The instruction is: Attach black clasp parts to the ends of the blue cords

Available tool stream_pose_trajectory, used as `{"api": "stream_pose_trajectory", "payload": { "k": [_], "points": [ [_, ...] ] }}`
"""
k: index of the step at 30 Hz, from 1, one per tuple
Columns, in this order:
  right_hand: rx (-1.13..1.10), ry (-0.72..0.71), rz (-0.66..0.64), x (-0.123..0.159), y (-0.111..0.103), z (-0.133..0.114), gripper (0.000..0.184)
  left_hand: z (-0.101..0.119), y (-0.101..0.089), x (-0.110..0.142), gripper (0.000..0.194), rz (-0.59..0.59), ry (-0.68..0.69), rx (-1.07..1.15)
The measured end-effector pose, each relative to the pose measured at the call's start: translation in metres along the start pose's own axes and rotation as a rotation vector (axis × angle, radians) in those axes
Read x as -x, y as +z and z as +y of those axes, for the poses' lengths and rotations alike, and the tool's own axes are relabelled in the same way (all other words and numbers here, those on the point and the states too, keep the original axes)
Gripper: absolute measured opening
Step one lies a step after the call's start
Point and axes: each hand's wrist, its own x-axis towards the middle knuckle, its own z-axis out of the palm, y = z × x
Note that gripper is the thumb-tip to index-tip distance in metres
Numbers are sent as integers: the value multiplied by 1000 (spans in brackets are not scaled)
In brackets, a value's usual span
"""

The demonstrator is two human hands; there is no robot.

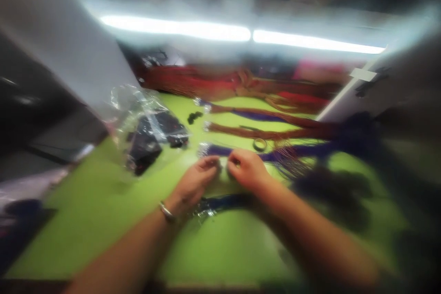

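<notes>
My left hand (pixel 197 178), with a bracelet (pixel 166 211) at the wrist, has its thumb and fingers pinched together. Close beside it my right hand (pixel 248 169) is curled, thumb against the fingers. Anything between the fingertips is too small and blurred to name. Just beyond the hands lies a purple-blue wire bundle (pixel 222 150) with clear pieces (pixel 204 149) at its left end. Nearer to me, partly under my hands, is a dark blue wire bundle (pixel 229 201) with shiny clear ends (pixel 206 212).
Brown wire bundles (pixel 237 131) lie farther back on the green table (pixel 103 220), near a tape roll (pixel 259 144). Left are a clear plastic bag (pixel 148 133) with black parts inside and small black pieces (pixel 195 117). Red-brown wires (pixel 206 83) line the back, below tube lights (pixel 179 27).
</notes>
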Motion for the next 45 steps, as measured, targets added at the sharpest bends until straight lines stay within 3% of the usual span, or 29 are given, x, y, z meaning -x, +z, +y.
{"api": "stream_pose_trajectory", "payload": {
  "k": [10,17,19,23,26,30,37,41,45],
  "points": [
    [112,-19,-5,2,5,3,11,1,-2,-2,36,-26,-36,1],
    [246,-142,-70,5,8,2,17,-4,0,1,33,-77,138,-255],
    [166,-142,-80,4,9,4,17,-6,0,1,33,-61,158,-270],
    [-146,-45,-52,1,7,11,13,-2,1,2,35,-30,40,-154],
    [-233,12,-82,0,4,15,11,1,0,2,36,3,1,-120],
    [-138,-65,-80,1,3,14,12,0,1,2,38,28,23,-144],
    [247,-229,-57,8,6,8,20,-1,4,4,35,-49,84,-256],
    [147,-197,-8,9,9,7,19,2,3,5,34,-102,22,-200],
    [-81,-115,-8,7,8,8,15,3,4,5,33,-61,24,-184]
  ]
}}
